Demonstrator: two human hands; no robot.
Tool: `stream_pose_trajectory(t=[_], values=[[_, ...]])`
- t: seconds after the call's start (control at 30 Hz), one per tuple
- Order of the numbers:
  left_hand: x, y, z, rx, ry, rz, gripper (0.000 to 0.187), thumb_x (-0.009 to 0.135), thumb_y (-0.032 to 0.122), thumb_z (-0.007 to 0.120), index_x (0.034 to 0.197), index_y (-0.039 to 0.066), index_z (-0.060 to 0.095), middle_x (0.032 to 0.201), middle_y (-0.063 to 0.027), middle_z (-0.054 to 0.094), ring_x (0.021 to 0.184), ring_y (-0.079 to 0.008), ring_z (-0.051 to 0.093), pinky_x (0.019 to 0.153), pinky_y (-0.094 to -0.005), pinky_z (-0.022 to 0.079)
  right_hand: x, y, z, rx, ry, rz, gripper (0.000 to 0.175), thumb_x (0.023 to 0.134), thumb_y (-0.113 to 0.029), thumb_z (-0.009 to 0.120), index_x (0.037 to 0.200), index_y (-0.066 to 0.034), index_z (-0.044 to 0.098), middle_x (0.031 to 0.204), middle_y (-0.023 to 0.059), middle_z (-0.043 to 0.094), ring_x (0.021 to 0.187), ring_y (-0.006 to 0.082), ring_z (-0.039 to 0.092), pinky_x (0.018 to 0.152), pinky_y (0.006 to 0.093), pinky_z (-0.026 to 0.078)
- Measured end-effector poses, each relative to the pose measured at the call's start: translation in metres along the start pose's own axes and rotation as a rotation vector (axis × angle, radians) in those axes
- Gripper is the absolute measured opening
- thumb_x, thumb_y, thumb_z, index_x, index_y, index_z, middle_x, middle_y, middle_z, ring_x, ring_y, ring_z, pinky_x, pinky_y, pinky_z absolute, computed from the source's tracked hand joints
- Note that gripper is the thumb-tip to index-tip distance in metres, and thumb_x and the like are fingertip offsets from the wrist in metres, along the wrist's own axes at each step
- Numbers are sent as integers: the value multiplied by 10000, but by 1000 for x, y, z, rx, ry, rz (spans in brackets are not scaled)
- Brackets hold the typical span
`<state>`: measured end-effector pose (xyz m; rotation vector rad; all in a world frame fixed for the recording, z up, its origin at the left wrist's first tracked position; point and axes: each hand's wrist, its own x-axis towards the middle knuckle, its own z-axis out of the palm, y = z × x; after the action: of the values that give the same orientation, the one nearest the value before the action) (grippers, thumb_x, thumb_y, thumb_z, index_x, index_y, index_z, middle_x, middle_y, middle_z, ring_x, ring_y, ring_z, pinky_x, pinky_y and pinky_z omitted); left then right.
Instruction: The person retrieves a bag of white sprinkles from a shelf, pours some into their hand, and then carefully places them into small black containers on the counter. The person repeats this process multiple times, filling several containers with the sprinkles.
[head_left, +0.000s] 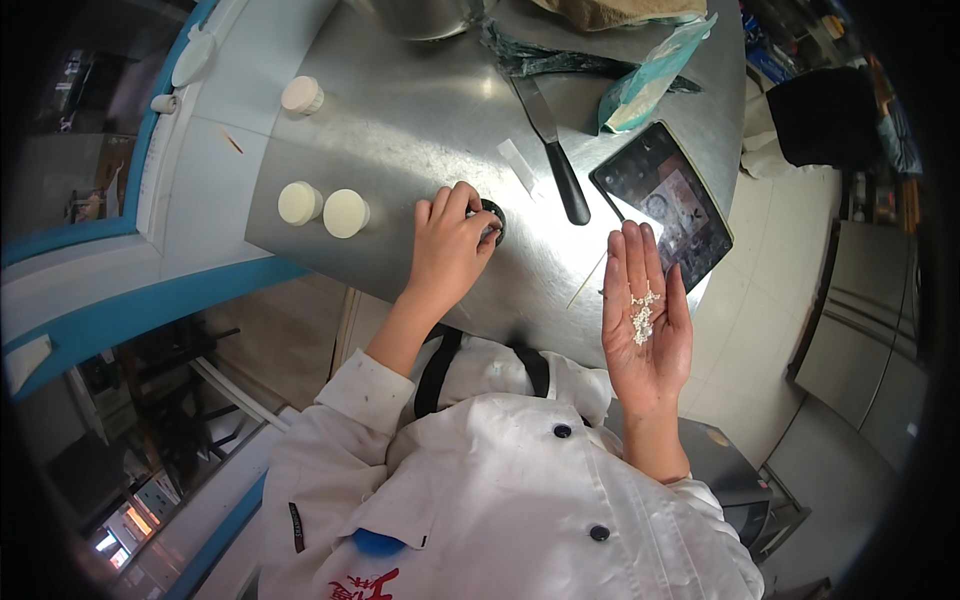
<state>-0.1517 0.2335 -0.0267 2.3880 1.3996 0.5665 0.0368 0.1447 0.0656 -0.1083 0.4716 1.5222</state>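
Note:
My left hand is at a small dark round container on the steel table, its fingertips bent together over the rim; what they pinch is too small to tell. Palm up, my right hand is held out at the table's right side, with small whitish granules lying on the palm and lower fingers. A palette knife with a black handle lies between the hands, farther back, beside a small translucent strip. A thin stick lies nearer me.
White round-lidded jars stand at the table's left. A tablet lies at the right edge. Behind are a teal-and-clear bag, dark crumpled plastic, a metal bowl and a brown cloth or bag.

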Motion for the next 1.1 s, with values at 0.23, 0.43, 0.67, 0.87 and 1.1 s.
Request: stream_pose_trajectory(t=[0.23,0.43,0.67,0.87,1.1], values=[[3,-1,-1,20,-38,4,143,644,76,727,770,107,668,884,1,492,885,-170,483,747,-322,329,1,-1,-1,15,10,-6,506,992,-318,283,1366,23,290,1399,187,345,1325,300,296,1117,393,274],[6,-2,-7,-5,-38,8,147,652,78,719,787,121,680,888,4,490,875,-170,480,747,-322,327,2,0,-2,6,-1,-5,508,994,-320,262,1367,23,283,1400,185,344,1324,300,297,1119,392,271],[4,-7,-26,-34,18,-80,154,667,61,673,809,120,671,907,-14,477,878,-180,467,764,-332,322,4,0,-2,-2,9,-11,508,994,-322,260,1366,22,285,1401,181,344,1323,297,300,1117,389,276],[-10,-6,-39,-39,137,-112,249,649,-2,602,861,113,661,905,-30,478,854,-199,474,752,-350,342,3,-1,-3,-6,13,-8,497,994,-317,265,1355,22,308,1395,179,356,1322,298,303,1116,388,279],[-30,-16,-68,-185,371,-296,337,660,-86,505,906,88,655,873,-59,469,805,-223,478,757,-340,374,3,-4,-11,-8,-14,81,371,985,-270,332,1164,7,501,1189,149,537,1147,286,471,996,368,421]])
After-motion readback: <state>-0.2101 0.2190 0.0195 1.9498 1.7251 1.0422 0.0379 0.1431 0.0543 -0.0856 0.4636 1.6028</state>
